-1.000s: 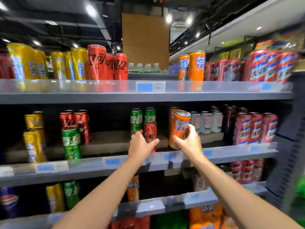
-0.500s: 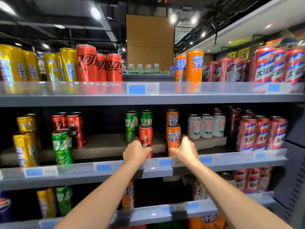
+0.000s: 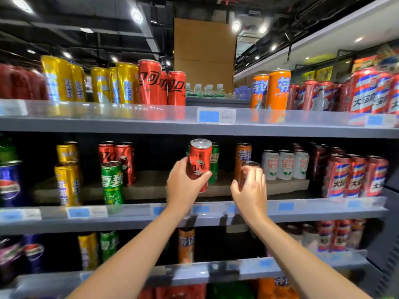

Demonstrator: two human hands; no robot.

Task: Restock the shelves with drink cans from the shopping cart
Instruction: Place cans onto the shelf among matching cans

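Note:
My left hand [image 3: 183, 188] grips a red cola can [image 3: 199, 160] and holds it tilted above the middle shelf [image 3: 302, 210], in front of two green cans [image 3: 214, 162]. My right hand [image 3: 250, 190] hovers with loosely curled fingers just in front of an orange can [image 3: 240, 176] standing on that shelf. I see nothing held in it. A second orange can [image 3: 243, 155] stands behind the first. The shopping cart is out of view.
White cans [image 3: 285, 165] and red-blue cans [image 3: 354, 178] stand to the right on the middle shelf. A green can [image 3: 111, 182], red cans [image 3: 123, 160] and yellow cans [image 3: 67, 182] stand to the left. The top shelf [image 3: 151, 124] and lower shelf [image 3: 269, 266] carry more cans.
My right hand set the orange can upright on the middle shelf and drew back from it. My left hand has lifted the red cola can up off the shelf.

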